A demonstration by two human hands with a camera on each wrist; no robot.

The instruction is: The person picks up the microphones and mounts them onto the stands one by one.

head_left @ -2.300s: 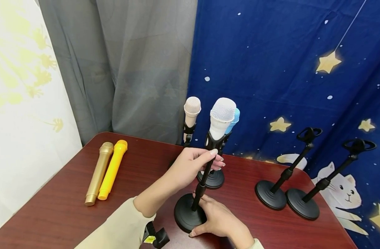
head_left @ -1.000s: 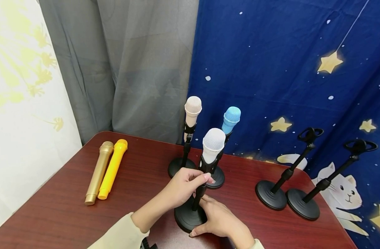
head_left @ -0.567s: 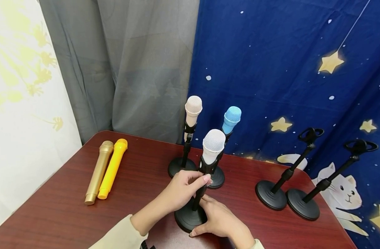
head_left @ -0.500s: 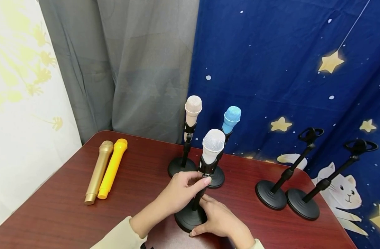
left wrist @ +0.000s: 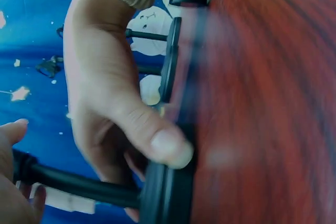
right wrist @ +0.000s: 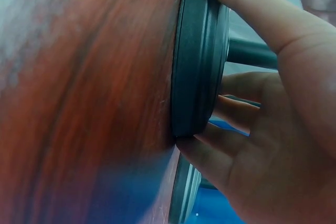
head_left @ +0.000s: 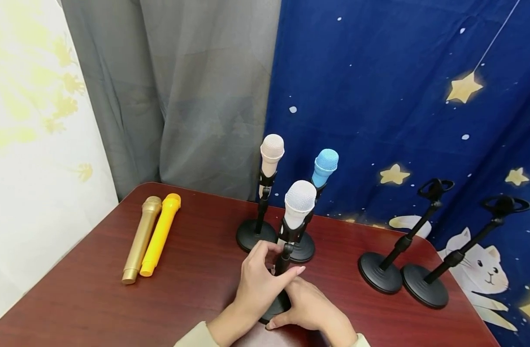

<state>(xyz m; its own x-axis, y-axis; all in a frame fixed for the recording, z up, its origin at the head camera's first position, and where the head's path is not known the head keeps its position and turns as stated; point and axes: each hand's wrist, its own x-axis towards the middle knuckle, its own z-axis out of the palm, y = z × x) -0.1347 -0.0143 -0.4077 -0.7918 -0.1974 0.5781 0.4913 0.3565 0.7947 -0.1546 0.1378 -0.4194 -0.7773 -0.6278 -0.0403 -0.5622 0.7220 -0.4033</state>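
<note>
A white microphone (head_left: 300, 196) sits tilted in the clamp of a black microphone stand (head_left: 278, 307). My left hand (head_left: 258, 286) is curved around the stand's pole at the collar, below the clamp, thumb in front and fingers behind. My right hand (head_left: 310, 306) grips the round base, thumb on its near edge and fingers along the far side. In the right wrist view the base (right wrist: 197, 66) lies flat on the table between thumb and fingers. Behind stand a beige microphone (head_left: 272, 148) and a blue microphone (head_left: 326, 163), each on its own stand.
Two stands with bare clamps, one stand (head_left: 379, 272) and another stand (head_left: 425, 285), are at the table's right. A gold microphone (head_left: 142, 239) and a yellow microphone (head_left: 161, 234) lie side by side at left. Curtains (head_left: 212, 96) hang beyond the table's back edge.
The white microphone has come down as the stand's pole got shorter. My left hand moved down with it, then slid from just under the clamp to the collar. My right hand stayed on the base.
</note>
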